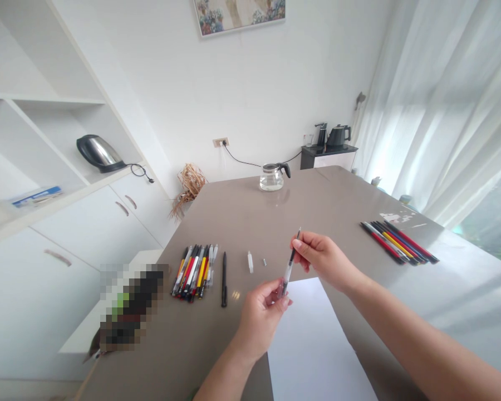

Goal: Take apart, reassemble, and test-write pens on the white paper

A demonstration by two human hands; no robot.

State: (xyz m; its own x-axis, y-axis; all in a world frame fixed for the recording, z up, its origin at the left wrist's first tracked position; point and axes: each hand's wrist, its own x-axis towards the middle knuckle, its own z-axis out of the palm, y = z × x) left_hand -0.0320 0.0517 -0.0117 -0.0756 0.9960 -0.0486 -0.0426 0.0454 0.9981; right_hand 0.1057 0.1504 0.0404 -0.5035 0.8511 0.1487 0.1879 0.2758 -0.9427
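Observation:
My left hand [262, 317] pinches the lower, clear part of a pen [288, 275] between thumb and fingers, above the white sheet of paper [317, 345]. A dark refill [293, 254] sticks up out of that clear part, its thin tip pointing away from me. Around the refill, just below its tip, the thumb and fingers of my right hand [317, 253] are closed. To the left on the table lie a clear-white pen barrel piece [250, 262] and a small silvery pen tip [264, 262]. Beyond them a black pen [224, 281] lies alone.
A pile of mixed pens [194, 273] lies on the table's left; a row of pens [398, 242] lies on the right, near white scraps [396, 216]. A glass pot [271, 178] stands at the back of the brown table [317, 206]. Left is a blurred-out patch [133, 306].

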